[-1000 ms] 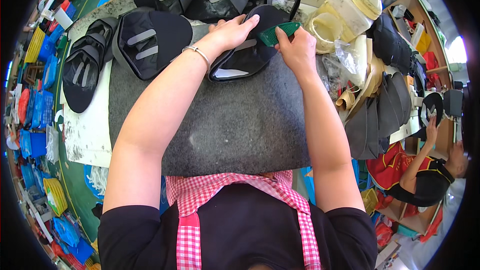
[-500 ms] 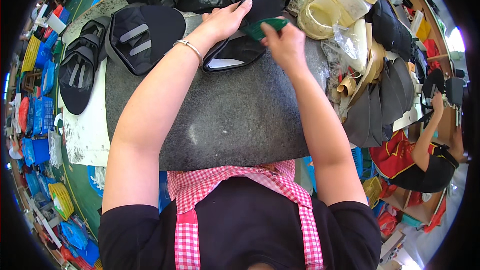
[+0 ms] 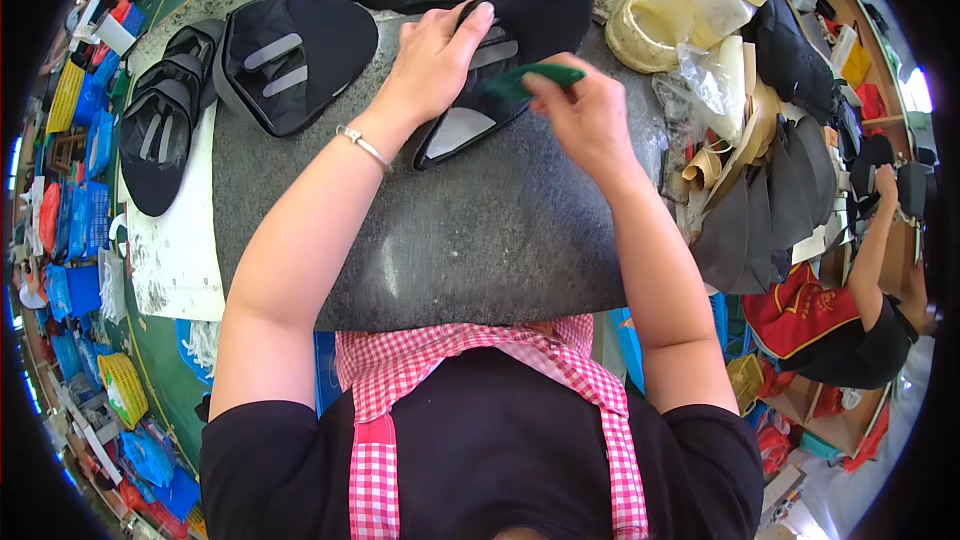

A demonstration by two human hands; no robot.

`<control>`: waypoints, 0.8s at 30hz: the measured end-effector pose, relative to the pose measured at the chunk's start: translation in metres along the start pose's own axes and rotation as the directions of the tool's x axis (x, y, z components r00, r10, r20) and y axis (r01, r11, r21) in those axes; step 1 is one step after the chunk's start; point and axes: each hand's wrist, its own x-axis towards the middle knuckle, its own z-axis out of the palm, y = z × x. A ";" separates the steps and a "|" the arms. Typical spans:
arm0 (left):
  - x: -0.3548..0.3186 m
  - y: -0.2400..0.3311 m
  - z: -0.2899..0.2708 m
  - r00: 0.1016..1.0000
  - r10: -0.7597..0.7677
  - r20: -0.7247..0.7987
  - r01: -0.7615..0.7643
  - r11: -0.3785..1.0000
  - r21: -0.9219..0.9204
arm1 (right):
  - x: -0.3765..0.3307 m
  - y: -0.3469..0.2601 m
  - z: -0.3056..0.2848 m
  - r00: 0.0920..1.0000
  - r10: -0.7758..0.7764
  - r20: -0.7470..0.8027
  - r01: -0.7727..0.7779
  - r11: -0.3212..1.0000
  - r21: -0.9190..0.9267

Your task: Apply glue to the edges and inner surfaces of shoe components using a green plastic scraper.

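Note:
A black fabric shoe-upper piece (image 3: 545,15) with grey strips lies at the far middle of the dark grey felt work pad (image 3: 450,240). My left hand (image 3: 435,55) lies flat on it, fingers spread, pressing it down. My right hand (image 3: 585,110) grips a green brush handle (image 3: 525,80) over the same piece, its tip hidden against the fabric. A thin silver bracelet (image 3: 365,148) sits on my left wrist.
More black upper pieces (image 3: 295,55) (image 3: 160,130) lie left and behind. A yellowish plastic glue jug (image 3: 680,0) stands far right, beside a stack of dark cut pieces (image 3: 770,200). Another person in a black shirt (image 3: 860,340) sits at right. Coloured crates (image 3: 70,110) line the left.
The view has shifted a little. My right hand with the green brush has drawn back toward me and to the right along the piece. My left hand still presses on it.

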 end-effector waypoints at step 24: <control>-0.011 0.009 0.024 0.858 0.120 -0.500 -0.433 0.692 -0.578 | 0.072 0.045 -0.142 0.905 0.260 -0.338 -0.359 0.891 -0.277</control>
